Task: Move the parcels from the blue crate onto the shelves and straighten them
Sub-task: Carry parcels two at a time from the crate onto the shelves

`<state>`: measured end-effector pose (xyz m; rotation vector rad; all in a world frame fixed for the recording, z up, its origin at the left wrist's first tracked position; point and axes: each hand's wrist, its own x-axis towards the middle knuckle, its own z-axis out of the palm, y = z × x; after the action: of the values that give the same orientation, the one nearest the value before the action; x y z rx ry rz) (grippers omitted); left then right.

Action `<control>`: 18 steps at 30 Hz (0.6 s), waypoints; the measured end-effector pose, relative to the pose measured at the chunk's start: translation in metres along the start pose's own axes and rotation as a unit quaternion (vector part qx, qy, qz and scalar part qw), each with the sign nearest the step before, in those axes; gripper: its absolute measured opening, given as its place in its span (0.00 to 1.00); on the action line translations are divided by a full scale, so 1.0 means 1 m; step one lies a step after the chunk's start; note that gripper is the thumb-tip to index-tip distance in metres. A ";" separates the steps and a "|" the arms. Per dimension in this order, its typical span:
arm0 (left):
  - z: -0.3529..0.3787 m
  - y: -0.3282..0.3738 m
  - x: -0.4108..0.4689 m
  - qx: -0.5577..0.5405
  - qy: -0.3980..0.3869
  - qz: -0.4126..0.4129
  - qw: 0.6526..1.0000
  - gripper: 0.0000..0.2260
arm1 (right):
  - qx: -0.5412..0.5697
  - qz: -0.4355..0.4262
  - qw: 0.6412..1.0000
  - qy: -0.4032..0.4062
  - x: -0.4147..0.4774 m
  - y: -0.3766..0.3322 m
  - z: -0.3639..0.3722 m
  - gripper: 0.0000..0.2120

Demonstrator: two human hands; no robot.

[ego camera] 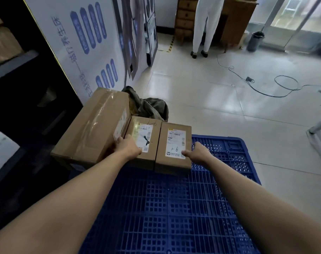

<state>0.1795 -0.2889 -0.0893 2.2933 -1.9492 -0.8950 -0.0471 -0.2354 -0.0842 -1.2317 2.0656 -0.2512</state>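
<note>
Glossy tiles surround the blue gridded crate (174,208). At its far edge your left hand (129,146) grips the middle parcel (147,136) and your right hand (198,153) grips the right parcel (174,142), both labelled cardboard. A large taped carton (90,129) crowds their left, with crumpled olive cloth (148,105) behind.

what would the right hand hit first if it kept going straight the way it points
The small brown cardboard box with the handwritten white label: the right hand has its thumb on the near corner, so going on probably pushes into it.
</note>
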 end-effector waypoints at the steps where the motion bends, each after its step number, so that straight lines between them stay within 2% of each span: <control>1: 0.007 -0.001 0.005 0.004 0.001 -0.013 1.000 0.33 | 0.047 0.007 0.999 -0.006 0.006 0.004 0.004 0.21; 4: 0.022 -0.001 0.015 0.024 0.011 -0.043 0.999 0.35 | 0.161 0.038 0.986 -0.019 0.020 0.015 0.014 0.22; 10: 0.035 0.007 0.026 0.028 0.056 -0.081 0.995 0.33 | 0.212 0.079 0.972 -0.069 0.042 0.028 0.028 0.25; 16: 0.037 0.018 0.031 0.020 0.056 -0.113 0.992 0.36 | 0.284 0.098 0.949 -0.094 0.058 0.033 0.026 0.23; 18: 0.039 0.018 0.033 0.015 0.048 -0.106 0.993 0.33 | 0.286 0.094 0.950 -0.089 0.062 0.036 0.020 0.27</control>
<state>0.1493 -0.3087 -0.1292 2.5461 -1.7169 -0.7564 -0.0775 -0.2645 -0.1461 -0.6728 1.7601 -0.5783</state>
